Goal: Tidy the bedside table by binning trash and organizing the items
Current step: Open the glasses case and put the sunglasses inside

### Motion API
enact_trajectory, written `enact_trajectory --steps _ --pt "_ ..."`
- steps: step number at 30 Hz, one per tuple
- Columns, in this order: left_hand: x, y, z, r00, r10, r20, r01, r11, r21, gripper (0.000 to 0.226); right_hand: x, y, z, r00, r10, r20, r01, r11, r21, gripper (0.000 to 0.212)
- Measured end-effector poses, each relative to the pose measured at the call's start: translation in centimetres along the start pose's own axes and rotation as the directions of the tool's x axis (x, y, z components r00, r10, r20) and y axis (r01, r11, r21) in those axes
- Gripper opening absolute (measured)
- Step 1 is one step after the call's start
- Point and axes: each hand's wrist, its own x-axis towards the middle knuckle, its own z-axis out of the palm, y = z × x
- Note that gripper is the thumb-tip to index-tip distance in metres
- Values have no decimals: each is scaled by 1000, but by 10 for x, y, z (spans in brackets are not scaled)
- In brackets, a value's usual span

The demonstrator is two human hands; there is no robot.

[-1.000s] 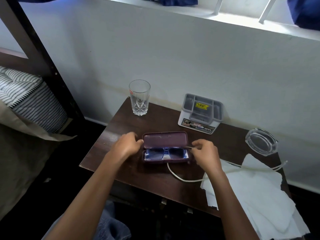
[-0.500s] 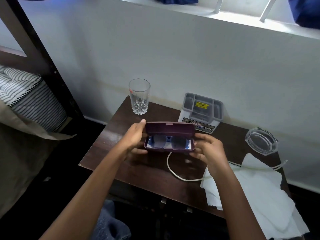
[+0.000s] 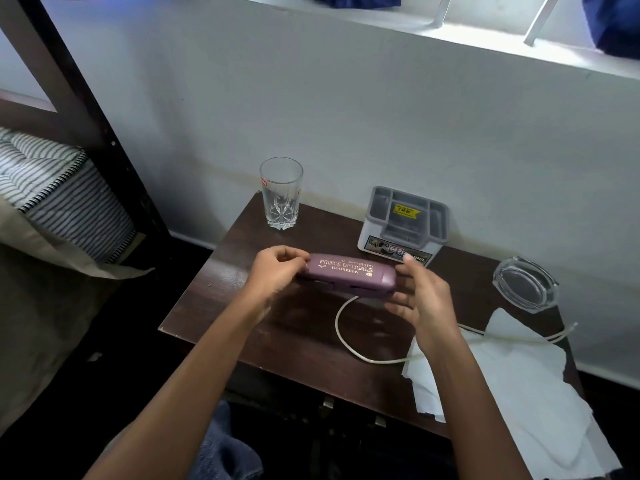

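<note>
A purple glasses case [image 3: 349, 275] with gold lettering is closed and held just above the dark wooden bedside table [image 3: 221, 299]. My left hand [image 3: 273, 271] grips its left end. My right hand [image 3: 420, 299] cups its right end, fingers spread around it. The glasses inside are hidden. A white cable [image 3: 349, 344] loops on the table below the case. White tissues [image 3: 512, 393] lie crumpled at the right front corner.
An empty drinking glass [image 3: 281, 194] stands at the back left. A grey compartment organizer [image 3: 405, 223] sits at the back against the wall. A glass ashtray [image 3: 524, 284] rests at the right. A bed with striped mattress [image 3: 52, 188] is left.
The case lay open on the table showing the glasses. Both hands lifted it and folded the lid down; it is now closed.
</note>
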Motion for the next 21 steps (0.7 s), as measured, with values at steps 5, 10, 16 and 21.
enact_trajectory --steps 5,10,16,21 --pt "0 -1 0 999 0 -36 -5 990 -144 17 -1 0 -1 999 -35 -2 35 999 -25 16" --pt "0 -1 0 984 -153 94 178 903 -390 13 -1 -4 -5 996 -73 -46 78 990 114 12" --pt "-1 -3 8 994 -91 58 106 917 -385 16 2 -6 -11 998 -31 -51 43 964 264 17" --pt "-4 -4 21 1000 -17 -20 10 948 -319 27 5 -4 -13 983 -100 -154 132 968 213 14"
